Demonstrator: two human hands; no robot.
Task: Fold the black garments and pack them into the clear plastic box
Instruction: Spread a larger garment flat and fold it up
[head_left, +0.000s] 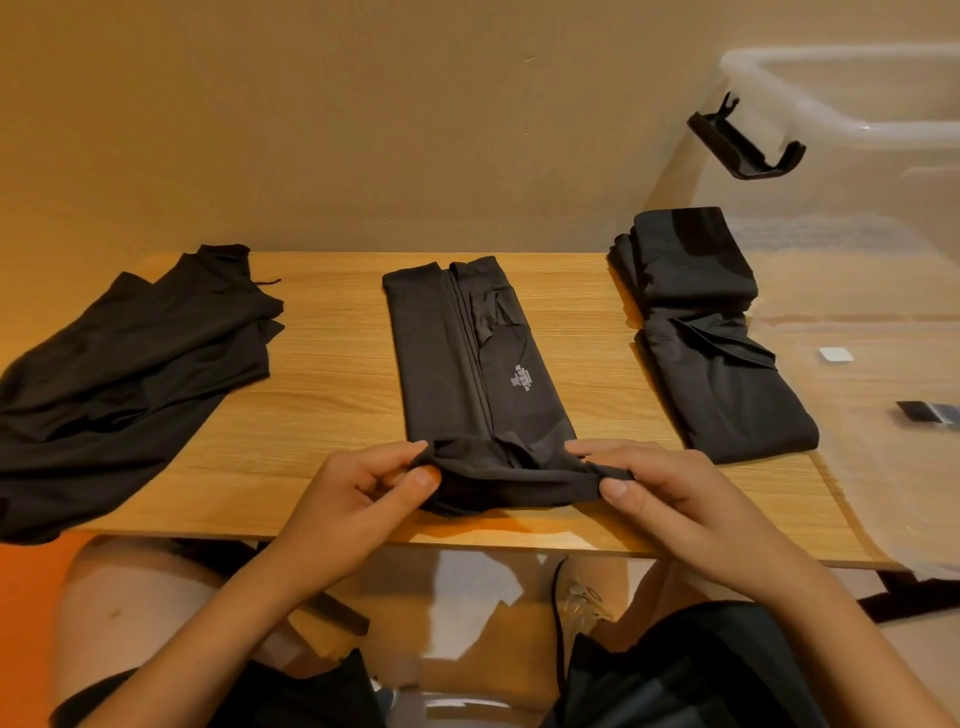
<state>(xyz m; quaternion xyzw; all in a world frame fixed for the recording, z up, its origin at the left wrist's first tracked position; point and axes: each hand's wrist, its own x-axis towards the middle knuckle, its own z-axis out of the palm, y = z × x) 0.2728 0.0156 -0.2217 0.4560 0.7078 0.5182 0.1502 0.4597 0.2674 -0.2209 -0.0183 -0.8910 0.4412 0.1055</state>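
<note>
A black garment (467, 364), folded into a long narrow strip with a small grey logo, lies in the middle of the wooden table (332, 395). My left hand (363, 483) pinches its near left corner and my right hand (649, 483) pinches its near right corner; the near end is lifted and rolled a little. A loose pile of black garments (130, 374) lies on the left and hangs off the table edge. Folded black garments (711, 338) lie on the right, beside the clear plastic box (831, 130), which stands open at the far right.
A black latch (743, 145) sticks out from the box's rim. The box's clear lid (893, 467) lies flat over the table's right end. A plain wall rises right behind the table. My knees and a shoe show below the near edge.
</note>
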